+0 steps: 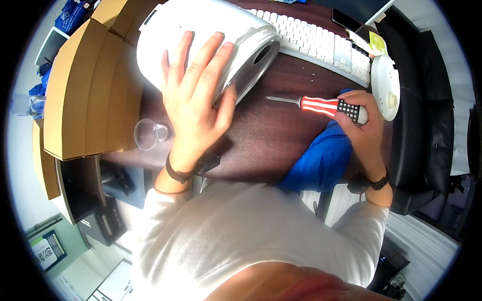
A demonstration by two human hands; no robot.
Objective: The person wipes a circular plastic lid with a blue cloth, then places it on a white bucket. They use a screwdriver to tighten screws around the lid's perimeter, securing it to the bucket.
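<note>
Two hands work over a dark wooden bench (281, 145), forearms in white sleeves coming in from the lower edge, dark band on each wrist. Nearest, a blue cloth (321, 160) lies at the bench's near edge, just under the right wrist. Right hand (362, 120) is closed around the star-patterned end of a screwdriver (329, 106); red-and-white striped handle, thin metal tip pointing left, level just above the bench top. Left hand (196, 95) is spread wide, fingers flat on the curved side of a white appliance (201, 30) lying tipped on its side, thumb near its grey round rim with a dark opening facing right. Small clear plastic cup (148, 134) sits just left of the left wrist, beside stacked cardboard boxes (85, 95). A few tiny screws (311, 76) lie on the bench between the screwdriver tip and a white keyboard (316, 42) farther back. White round lid (385, 85) stands at the right edge, just beyond the right hand. Black phone (346, 20) lies behind the keyboard.
</note>
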